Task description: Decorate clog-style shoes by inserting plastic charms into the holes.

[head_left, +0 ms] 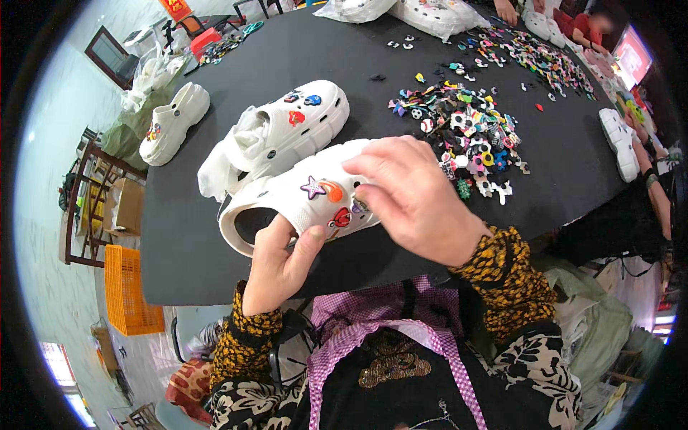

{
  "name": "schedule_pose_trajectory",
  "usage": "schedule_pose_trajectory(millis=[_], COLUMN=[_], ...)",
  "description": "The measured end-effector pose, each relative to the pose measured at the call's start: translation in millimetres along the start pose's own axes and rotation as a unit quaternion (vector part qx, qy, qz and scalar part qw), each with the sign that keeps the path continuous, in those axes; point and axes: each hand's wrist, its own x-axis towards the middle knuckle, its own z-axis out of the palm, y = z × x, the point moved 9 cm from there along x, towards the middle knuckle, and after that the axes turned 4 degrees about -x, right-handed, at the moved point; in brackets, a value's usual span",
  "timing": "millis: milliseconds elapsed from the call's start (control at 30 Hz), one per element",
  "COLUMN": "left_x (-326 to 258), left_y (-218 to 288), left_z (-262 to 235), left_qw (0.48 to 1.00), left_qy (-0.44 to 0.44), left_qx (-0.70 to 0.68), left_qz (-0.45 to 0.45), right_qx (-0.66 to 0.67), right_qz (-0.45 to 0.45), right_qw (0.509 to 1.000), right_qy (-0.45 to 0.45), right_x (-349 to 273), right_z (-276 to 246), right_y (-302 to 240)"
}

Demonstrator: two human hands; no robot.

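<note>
My left hand (281,259) grips the near rim of a white clog shoe (287,201) lying on the black table (179,244). Charms sit on its top: a purple star, an orange piece and a red one. My right hand (412,197) rests over the shoe's toe end, fingertips pinched at a small charm (358,206) on its upper. A second white clog (287,132) with paper stuffing and a few charms lies just behind. A heap of colourful charms (469,125) spreads to the right of my right hand.
A third white clog (172,122) sits at the table's left edge, another (620,143) at the right edge. Bags of white shoes (430,14) lie at the far side. More charms (537,57) scatter far right. An orange crate (129,290) stands on the floor left. Another person's arm (659,193) is at right.
</note>
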Motion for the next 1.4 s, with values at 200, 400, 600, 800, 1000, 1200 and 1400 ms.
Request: schedule_pose_trajectory(millis=[200, 400, 600, 800, 1000, 1200, 1400], left_x=[1.5, 3.3, 10.2, 9.6, 7.5, 12.7, 17.4], left_y=[-5.4, -2.7, -3.2, 0.3, -2.7, 1.6, 0.4], left_z=[5.7, 5.3, 7.8, 9.7, 6.9, 5.2, 4.4], left_qw=[0.999, 0.987, 0.986, 0.985, 0.987, 0.99, 0.991], left_qy=[0.023, 0.049, 0.027, 0.061, 0.079, 0.076, 0.071], left_qx=[-0.038, -0.149, -0.157, -0.157, -0.136, -0.119, -0.11], left_qz=[-0.019, -0.026, -0.042, -0.031, -0.032, -0.017, -0.011], right_qx=[-0.025, -0.036, -0.055, -0.101, -0.054, -0.04, -0.025], right_qz=[-0.043, -0.041, -0.018, -0.065, -0.063, -0.109, -0.134], right_qw=[0.999, 0.998, 0.997, 0.987, 0.992, 0.983, 0.976], right_qy=[0.015, 0.03, 0.052, 0.109, 0.098, 0.143, 0.169], right_x=[5.5, 2.6, 1.6, 13.3, 16.8, 15.9, 16.3], right_z=[20.8, 29.8, 26.8, 32.3, 36.5, 37.5, 35.9], right_y=[-20.6, -22.0, -27.8, -24.3, -22.4, -18.7, -12.7])
